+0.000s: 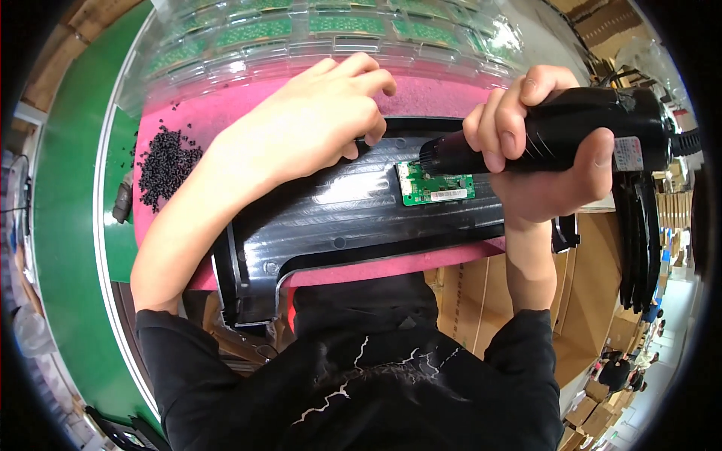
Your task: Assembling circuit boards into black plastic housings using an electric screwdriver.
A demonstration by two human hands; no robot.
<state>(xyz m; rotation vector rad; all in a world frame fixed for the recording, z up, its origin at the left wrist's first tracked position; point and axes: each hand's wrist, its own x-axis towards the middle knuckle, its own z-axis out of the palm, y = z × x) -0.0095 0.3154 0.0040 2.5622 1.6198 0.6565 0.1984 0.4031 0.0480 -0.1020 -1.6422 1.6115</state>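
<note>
My right hand (534, 143) is closed round a black electric screwdriver (579, 128), which lies nearly level in the view. Its nose overlaps the upper part of a green circuit board (440, 189), hiding the bit. The board rests on a glossy black plastic panel (316, 218) with a raised rim. Over the panel's far side, my left hand (331, 109) has its fingers bent, thumb and forefinger close together beside the board; anything between them is hidden. A heap of small black screws (165, 165) lies left of my left forearm.
A pink mat (218, 105) lies under the panel, on a green tabletop (71, 225). Clear plastic trays of green boards (346, 26) stand along the far side. A cardboard box (481, 301) is at the near right, with black panels (638, 240) beyond it.
</note>
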